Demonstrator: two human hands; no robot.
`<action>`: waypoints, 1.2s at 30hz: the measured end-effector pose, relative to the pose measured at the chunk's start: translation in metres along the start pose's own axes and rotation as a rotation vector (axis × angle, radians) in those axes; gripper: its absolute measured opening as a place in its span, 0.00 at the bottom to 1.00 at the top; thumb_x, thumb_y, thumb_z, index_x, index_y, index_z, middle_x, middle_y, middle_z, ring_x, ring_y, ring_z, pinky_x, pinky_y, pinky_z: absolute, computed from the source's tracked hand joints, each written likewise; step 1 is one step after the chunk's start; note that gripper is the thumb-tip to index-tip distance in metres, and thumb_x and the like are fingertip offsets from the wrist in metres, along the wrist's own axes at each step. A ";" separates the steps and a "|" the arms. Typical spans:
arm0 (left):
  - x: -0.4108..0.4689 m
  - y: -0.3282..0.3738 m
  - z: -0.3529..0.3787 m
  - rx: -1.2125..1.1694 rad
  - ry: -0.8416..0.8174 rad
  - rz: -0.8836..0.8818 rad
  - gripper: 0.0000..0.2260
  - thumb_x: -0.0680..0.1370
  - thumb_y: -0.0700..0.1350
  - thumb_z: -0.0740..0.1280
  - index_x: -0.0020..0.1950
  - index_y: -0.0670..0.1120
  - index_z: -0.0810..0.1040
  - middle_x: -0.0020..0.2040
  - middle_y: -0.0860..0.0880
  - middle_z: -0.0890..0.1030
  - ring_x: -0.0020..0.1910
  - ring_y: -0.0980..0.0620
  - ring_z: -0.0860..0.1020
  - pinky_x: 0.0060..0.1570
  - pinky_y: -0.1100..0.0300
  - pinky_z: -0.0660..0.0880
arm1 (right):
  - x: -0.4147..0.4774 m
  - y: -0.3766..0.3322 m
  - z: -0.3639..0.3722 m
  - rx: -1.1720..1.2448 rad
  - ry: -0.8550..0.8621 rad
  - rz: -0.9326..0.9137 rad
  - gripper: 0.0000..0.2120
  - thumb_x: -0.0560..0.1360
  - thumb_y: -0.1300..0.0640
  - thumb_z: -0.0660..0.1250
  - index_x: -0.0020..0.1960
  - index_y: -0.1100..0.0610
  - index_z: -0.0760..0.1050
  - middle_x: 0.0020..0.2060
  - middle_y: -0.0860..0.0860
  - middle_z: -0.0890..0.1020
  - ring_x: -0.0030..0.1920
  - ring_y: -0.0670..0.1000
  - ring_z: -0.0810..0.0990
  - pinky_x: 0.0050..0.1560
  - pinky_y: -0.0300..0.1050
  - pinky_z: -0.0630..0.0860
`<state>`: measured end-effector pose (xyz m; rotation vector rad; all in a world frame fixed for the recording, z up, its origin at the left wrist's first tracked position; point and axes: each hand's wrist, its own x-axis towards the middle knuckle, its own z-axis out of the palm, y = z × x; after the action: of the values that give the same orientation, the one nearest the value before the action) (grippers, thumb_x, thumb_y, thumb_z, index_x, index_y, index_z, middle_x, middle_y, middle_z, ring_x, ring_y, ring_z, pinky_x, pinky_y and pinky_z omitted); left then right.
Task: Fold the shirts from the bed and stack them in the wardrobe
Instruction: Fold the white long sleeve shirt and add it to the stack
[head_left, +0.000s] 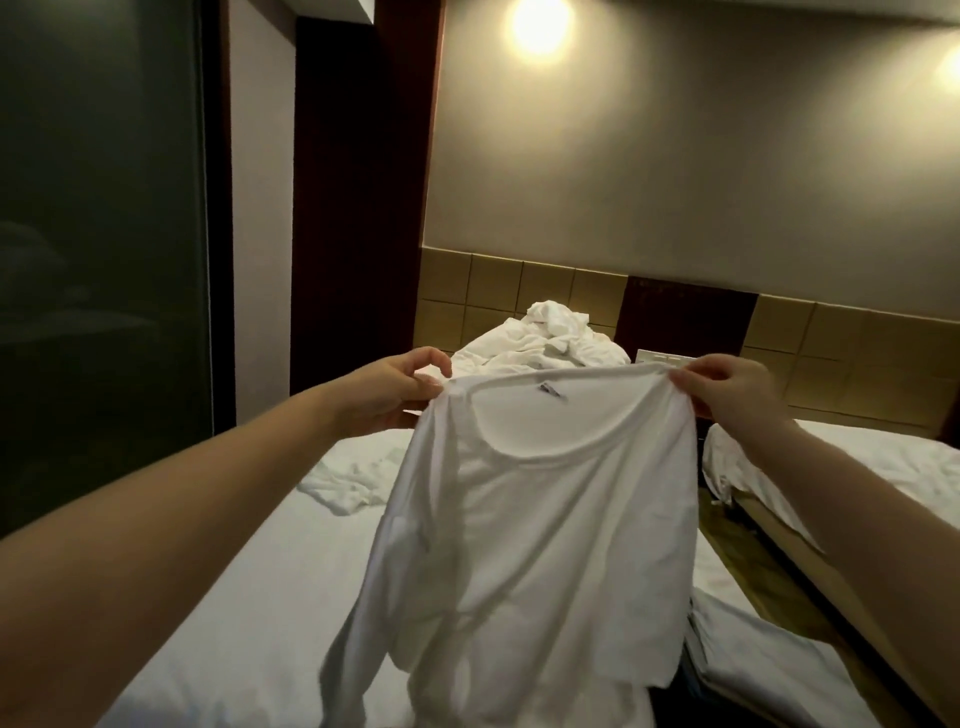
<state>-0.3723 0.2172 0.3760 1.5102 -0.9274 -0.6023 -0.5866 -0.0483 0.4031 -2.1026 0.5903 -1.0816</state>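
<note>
**A:** Where is the shirt sitting relative to the hands?

**B:** The white long-sleeved shirt (545, 519) is hanging between them, in the air over the bed (234, 597). The left hand (395, 389) is pinching one shoulder between thumb and fingertips, with the other fingers curling loosely above it. The right hand (727, 387) is gripping the opposite shoulder in much the same way. The open neckline is facing the person, and the label is showing inside it.

**A:** And its long axis?

**B:** It's running top to bottom, collar up, with the sleeves drooping along the sides. The hands are holding level, and neither is looking nearer to the shirt than the other. Whether the hem is touching the sheet, I cannot tell.

**A:** What is the coming move turning on?

**B:** I'm guessing the shirt is going down flat for folding, so the bare sheet straight below it is what matters.

**A:** Is anything getting in the way?

**B:** A crumpled white garment (348, 483) is lying on the sheet to the left, beyond the shirt. A heap of white cloth (550, 338) is piling up against the padded headboard (493, 291), well apart. A pale folded piece (753, 649) is lying just beside the hem on the right. A second bed (857, 457) is standing across a narrow gap. The wardrobe isn't clearly showing, and I cannot tell whether the dark glass panel (104, 208) on the left belongs to it.
</note>
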 end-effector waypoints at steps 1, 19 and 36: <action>0.002 -0.002 0.004 -0.038 0.022 0.029 0.08 0.80 0.35 0.58 0.47 0.45 0.73 0.41 0.47 0.74 0.40 0.50 0.73 0.42 0.60 0.75 | 0.002 -0.002 0.003 -0.040 0.065 -0.064 0.08 0.75 0.55 0.67 0.50 0.59 0.78 0.45 0.54 0.80 0.47 0.55 0.78 0.51 0.51 0.77; 0.029 -0.049 0.012 0.145 0.198 -0.073 0.05 0.74 0.39 0.70 0.45 0.44 0.74 0.46 0.42 0.76 0.45 0.47 0.77 0.47 0.57 0.79 | 0.029 0.011 0.055 -0.177 0.145 -0.277 0.11 0.79 0.54 0.61 0.56 0.60 0.75 0.44 0.51 0.76 0.45 0.48 0.73 0.44 0.37 0.68; 0.047 -0.053 -0.023 0.093 -0.061 -0.191 0.10 0.66 0.47 0.73 0.41 0.42 0.77 0.40 0.45 0.78 0.41 0.49 0.79 0.46 0.57 0.79 | 0.050 0.059 0.045 -0.077 -0.091 -0.073 0.11 0.78 0.55 0.62 0.55 0.61 0.77 0.47 0.54 0.77 0.49 0.53 0.74 0.53 0.50 0.72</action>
<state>-0.3168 0.1898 0.3349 1.6842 -0.8737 -0.7550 -0.5263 -0.1038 0.3660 -2.2421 0.5229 -1.0116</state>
